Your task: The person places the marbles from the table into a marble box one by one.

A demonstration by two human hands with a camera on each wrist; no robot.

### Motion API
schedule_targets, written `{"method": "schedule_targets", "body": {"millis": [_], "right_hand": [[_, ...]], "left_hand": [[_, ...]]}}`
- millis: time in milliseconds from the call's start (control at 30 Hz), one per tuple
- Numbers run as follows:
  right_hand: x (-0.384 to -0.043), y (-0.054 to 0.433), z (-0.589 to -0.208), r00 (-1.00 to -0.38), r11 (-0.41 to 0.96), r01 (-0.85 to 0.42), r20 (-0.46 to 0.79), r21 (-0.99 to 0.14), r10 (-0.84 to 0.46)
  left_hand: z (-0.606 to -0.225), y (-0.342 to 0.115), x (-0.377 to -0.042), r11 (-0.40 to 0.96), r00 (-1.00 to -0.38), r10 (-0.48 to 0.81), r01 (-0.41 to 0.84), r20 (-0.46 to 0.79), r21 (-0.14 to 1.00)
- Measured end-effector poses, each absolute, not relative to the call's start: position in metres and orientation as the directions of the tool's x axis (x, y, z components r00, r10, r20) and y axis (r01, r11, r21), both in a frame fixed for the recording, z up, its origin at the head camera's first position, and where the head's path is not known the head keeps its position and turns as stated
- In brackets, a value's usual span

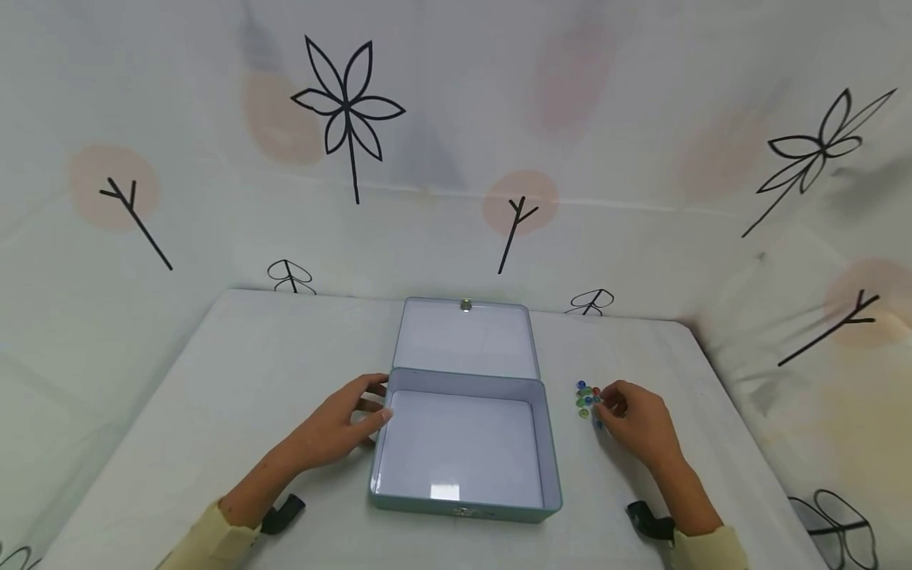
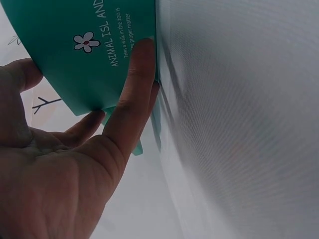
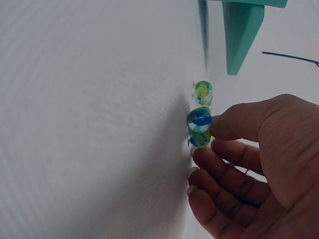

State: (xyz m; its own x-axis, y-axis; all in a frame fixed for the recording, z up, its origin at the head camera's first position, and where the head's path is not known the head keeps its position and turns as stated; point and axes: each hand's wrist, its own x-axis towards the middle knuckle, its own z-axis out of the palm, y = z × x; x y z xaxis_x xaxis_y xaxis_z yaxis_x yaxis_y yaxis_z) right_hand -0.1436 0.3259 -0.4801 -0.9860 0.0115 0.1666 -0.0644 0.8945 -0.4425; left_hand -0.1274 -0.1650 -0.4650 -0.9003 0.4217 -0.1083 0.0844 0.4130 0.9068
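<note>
A shallow metal box (image 1: 459, 439) stands on the table, its hinged lid (image 1: 466, 336) folded back. Bare inside, it has a green outer side (image 2: 79, 59) with printed lettering and a flower. My left hand (image 1: 338, 423) touches the box's left side, thumb at the rim and fingers extended along the wall. To the right of the box lies a cluster of coloured glass marbles (image 1: 584, 393). My right hand (image 1: 637, 419) is at them, fingers bent. In the right wrist view, thumb and forefinger come close beside a blue-swirled marble (image 3: 200, 119); whether they pinch one is hidden.
A white cloth covers the table (image 1: 285, 348). Behind it hangs a pale backdrop (image 1: 442, 237) printed with black plant drawings and soft coloured spots. A small latch (image 1: 466, 304) sticks up from the lid's far edge. Dark wrist mounts (image 1: 283, 514) sit by both forearms.
</note>
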Motion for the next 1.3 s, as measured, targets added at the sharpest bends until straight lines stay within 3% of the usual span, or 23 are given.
{"method": "schedule_targets", "body": {"millis": [900, 1300], "right_hand": [[-0.141, 0.319, -0.471, -0.987, 0.895, -0.04, 0.159, -0.444, 0.035], [-0.132, 0.307, -0.449, -0.967, 0.878, -0.142, 0.255, -0.456, -0.024]], "left_hand": [[-0.464, -0.166, -0.129, 0.415, -0.898, 0.427, 0.09, -0.106, 0.905], [-0.464, -0.166, -0.128, 0.412, -0.897, 0.432, 0.099, -0.098, 0.906]]}}
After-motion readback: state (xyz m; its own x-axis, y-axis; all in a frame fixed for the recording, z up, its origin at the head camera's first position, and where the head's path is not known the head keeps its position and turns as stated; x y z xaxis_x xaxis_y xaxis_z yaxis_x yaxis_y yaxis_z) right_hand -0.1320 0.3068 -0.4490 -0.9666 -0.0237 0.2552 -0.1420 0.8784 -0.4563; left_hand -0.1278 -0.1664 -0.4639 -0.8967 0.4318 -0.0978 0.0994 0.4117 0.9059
